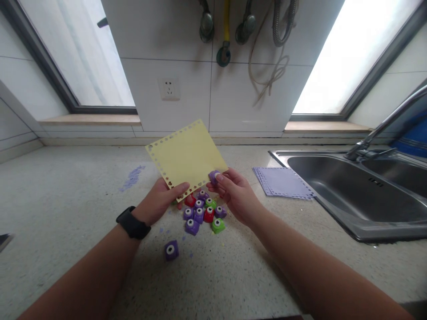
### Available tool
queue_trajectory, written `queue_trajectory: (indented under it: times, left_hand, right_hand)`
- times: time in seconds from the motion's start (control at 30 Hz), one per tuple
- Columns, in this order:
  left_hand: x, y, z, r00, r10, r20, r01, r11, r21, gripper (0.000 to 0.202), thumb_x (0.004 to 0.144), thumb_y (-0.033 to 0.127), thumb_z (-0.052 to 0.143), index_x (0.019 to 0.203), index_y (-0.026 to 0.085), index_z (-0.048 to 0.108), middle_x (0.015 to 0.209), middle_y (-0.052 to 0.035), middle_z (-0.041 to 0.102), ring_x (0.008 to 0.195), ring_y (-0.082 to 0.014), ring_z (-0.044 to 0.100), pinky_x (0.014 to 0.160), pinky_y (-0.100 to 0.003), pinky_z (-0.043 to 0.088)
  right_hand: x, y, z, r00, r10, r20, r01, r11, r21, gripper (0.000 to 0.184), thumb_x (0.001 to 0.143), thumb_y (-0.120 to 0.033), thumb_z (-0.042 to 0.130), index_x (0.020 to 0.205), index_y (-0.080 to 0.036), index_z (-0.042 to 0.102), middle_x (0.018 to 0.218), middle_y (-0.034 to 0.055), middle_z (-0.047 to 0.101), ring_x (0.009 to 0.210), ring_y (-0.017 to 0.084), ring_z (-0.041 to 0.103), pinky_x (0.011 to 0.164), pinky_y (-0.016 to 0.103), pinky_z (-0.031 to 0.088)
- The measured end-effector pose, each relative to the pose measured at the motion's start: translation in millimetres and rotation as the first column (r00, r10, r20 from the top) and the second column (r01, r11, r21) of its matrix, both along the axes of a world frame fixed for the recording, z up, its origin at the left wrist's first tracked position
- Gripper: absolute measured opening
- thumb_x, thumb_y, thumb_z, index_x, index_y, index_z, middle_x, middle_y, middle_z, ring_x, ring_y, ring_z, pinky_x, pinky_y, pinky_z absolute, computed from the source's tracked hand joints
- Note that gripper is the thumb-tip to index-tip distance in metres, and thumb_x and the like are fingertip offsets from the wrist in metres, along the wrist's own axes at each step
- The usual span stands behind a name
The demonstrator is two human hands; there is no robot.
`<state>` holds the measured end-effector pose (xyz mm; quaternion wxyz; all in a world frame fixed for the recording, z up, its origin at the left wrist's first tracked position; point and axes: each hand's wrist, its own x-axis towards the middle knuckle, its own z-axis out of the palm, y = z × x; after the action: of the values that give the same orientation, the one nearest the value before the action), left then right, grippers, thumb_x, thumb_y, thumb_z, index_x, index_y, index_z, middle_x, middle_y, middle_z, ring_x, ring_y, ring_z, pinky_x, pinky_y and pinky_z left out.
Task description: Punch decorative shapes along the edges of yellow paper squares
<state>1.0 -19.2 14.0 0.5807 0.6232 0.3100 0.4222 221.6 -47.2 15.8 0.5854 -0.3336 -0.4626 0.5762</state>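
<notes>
My left hand (160, 198) grips the lower left edge of a yellow sheet of paper (188, 155), thumb on top. Small shaped holes run along its left, top and lower edges. In my right hand (238, 193) is a purple craft punch (213, 177), pinched at the sheet's lower right edge; whether the paper sits in its slot I cannot tell. Below the sheet lie several craft punches in purple, red (209, 215) and green (218, 225). A single purple punch (171, 250) sits apart, nearer to me. The sheet is held tilted above the counter.
A stack of lilac sheets (282, 182) with punched edges lies right, touching the rim of a steel sink (333, 229) with a faucet (363, 144). Purple paper bits (132, 178) are scattered on the speckled counter (83, 200) at left. A tiled wall stands behind.
</notes>
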Motion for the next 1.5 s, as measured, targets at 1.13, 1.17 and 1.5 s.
queue_trajectory:
  times: [1.13,1.17,1.5]
  left_hand:
    - [6.4,-7.0,4.8,0.995,-0.024,-0.102,0.018,0.998,-0.059,0.025,0.092,0.039,0.068,0.098,0.015,0.063,0.07,-0.0024,0.071,0.051,-0.0102,0.056,0.042,-0.017,0.034]
    - [6.8,-7.3,5.1,0.995,-0.023,-0.097,0.017,0.998,-0.062,0.025,0.092,0.039,0.068,0.098,0.015,0.063,0.07,-0.0022,0.071,0.05,-0.0101,0.056,0.042,-0.017,0.034]
    - [6.7,-7.4,3.2,0.993,-0.017,-0.117,0.009,0.998,-0.068,0.029,0.091,0.042,0.07,0.097,0.015,0.066,0.071,-0.0034,0.073,0.054,-0.0122,0.061,0.045,-0.019,0.04]
  right_hand:
    - [-11.7,-6.0,-8.0,0.995,0.068,-0.067,-0.074,0.993,-0.091,0.028,0.076,-0.04,0.087,0.088,-0.019,0.072,0.083,0.0028,0.072,0.077,0.015,0.067,0.078,0.031,0.054]
    - [-11.7,-5.9,-8.3,0.996,0.065,-0.065,-0.071,0.994,-0.089,0.028,0.076,-0.04,0.086,0.088,-0.019,0.072,0.083,0.0027,0.072,0.076,0.015,0.067,0.077,0.031,0.053]
    - [-10.5,-4.1,-7.9,0.997,0.071,-0.036,-0.072,0.996,-0.051,0.025,0.078,-0.037,0.084,0.09,-0.019,0.072,0.086,0.0038,0.073,0.073,0.014,0.066,0.074,0.031,0.052]
